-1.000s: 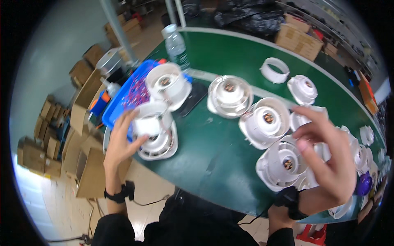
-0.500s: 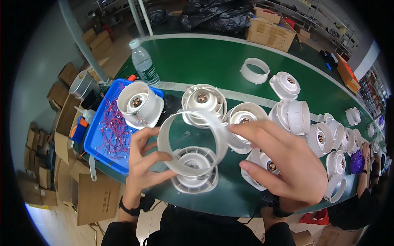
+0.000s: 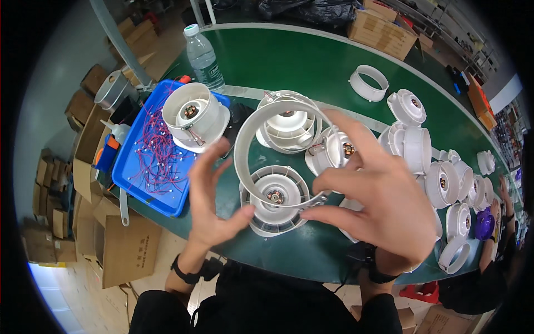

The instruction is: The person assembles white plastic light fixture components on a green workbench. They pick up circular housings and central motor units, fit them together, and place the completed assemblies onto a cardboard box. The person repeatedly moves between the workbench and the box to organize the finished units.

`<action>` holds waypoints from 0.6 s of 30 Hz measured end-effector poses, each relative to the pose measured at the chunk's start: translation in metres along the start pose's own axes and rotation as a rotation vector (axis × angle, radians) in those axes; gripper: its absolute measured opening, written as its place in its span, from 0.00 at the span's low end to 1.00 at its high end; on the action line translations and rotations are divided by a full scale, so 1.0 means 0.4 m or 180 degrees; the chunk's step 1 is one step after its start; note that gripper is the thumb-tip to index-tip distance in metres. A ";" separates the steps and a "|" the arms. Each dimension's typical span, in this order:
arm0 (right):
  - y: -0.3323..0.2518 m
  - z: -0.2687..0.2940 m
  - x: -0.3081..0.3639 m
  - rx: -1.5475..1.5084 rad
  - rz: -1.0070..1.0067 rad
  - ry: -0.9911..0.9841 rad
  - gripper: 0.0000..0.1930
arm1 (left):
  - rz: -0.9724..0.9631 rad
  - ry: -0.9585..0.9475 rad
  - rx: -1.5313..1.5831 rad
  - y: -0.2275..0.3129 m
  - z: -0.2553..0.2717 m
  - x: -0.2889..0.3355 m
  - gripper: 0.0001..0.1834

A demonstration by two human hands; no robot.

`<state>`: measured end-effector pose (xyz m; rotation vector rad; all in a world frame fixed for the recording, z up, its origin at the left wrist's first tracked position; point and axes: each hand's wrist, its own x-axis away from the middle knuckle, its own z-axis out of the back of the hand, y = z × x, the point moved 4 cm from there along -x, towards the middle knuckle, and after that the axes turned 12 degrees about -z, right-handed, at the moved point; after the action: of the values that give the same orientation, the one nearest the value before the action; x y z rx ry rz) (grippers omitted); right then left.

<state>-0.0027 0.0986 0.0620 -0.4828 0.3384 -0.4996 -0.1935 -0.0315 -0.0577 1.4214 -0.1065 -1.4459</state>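
Note:
My right hand pinches the right side of a white plastic ring, with its thumb and fingers at the rim. The ring is raised and tilted over a white round fan housing on the table; a copper-wound motor core shows in the housing's middle. Just left of the ring, my left hand is open with its fingers apart and holds nothing; whether its thumb touches the ring I cannot tell. Behind the ring stands another white housing. A further housing is partly hidden by my right fingers.
A blue tray of red and purple wires stands left, with a white housing at its edge. Behind it is a water bottle. A loose ring and several housings fill the right. Another person's arm is far right.
My left hand has let go of the ring and opened to its left. The ring has turned in my right hand, which now grips its right side. The whole view has shifted slightly.

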 end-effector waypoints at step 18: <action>0.069 0.110 -0.004 -0.1522 -0.0703 0.1459 0.13 | -0.0691 -0.1087 -0.0319 0.179 0.039 -0.328 0.38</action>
<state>0.0246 0.1365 0.0847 -0.8767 0.8618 -0.7497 -0.1982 0.0189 0.0840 1.1207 -0.0951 -1.8397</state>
